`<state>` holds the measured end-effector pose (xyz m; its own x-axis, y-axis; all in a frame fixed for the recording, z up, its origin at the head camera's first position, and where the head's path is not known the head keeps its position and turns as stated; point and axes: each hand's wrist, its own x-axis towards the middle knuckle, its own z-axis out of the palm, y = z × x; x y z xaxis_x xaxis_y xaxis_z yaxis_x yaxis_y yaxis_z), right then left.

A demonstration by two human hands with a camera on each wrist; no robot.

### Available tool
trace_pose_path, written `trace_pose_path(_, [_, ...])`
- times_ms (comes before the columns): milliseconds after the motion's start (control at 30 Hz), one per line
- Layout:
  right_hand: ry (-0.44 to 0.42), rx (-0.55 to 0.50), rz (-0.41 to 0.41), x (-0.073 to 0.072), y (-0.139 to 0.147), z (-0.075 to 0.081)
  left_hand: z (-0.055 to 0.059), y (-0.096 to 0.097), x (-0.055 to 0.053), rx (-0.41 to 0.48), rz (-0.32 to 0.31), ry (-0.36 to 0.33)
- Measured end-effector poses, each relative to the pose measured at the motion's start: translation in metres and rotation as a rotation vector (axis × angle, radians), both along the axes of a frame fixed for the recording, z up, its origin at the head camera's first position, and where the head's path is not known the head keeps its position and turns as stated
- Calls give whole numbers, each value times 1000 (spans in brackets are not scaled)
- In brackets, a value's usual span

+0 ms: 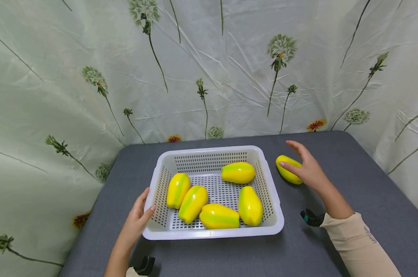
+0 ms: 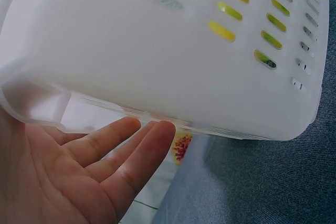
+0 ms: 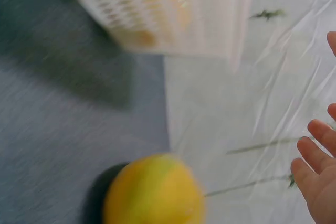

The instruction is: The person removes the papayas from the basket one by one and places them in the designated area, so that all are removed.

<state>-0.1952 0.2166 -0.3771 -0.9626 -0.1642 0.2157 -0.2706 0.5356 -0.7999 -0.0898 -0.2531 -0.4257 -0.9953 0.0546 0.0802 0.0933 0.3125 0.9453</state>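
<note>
A white plastic basket (image 1: 212, 232) with slotted walls holds several yellow papayas (image 1: 193, 204) streaked with green. At its left side my left hand (image 1: 136, 219) grips the rim, thumb over the top edge and fingers outside. In the left wrist view those fingers (image 2: 139, 163) lie along the outer wall, the thumb hidden. To the right of the basket, one more papaya (image 1: 288, 170) lies on the table. My right hand (image 1: 309, 169) is over this fruit with fingers spread and thumb apart. The right wrist view shows a gap between that hand and the papaya (image 3: 155, 192).
The grey cloth-covered table (image 1: 202, 256) carries the basket and the loose papaya. Behind it hangs a pale curtain (image 1: 229, 77) printed with dandelions. Black bands (image 1: 312, 218) are around both wrists.
</note>
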Motion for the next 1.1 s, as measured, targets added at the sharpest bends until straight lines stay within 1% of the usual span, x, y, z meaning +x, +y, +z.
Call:
trace_pose_path(267, [77, 8, 134, -1, -26, 27, 0, 0, 0, 14, 0, -4])
trace_pose_path(433, [74, 21, 209, -2, -45, 44, 0, -1, 0, 9, -3, 2])
trace_pose_path(500, [82, 24, 231, -3, -53, 49, 0, -1, -1, 12, -6, 2])
trace_pose_path(600, [105, 31, 274, -6, -64, 53, 0, -1, -1, 12, -1, -5])
trace_pose_path(667, [101, 38, 303, -9, -72, 54, 0, -1, -1, 9, 2, -7])
trace_pose_path(767, [76, 49, 335, -14, -83, 51, 0, -1, 0, 15, 5, -13])
trace_pose_path(900, [33, 64, 360, -22, -94, 42, 0, -1, -1, 21, 5, -21])
trace_pose_path(1100, [-33, 84, 413, -34, -101, 29, 0, 0, -2, 21, 7, -28])
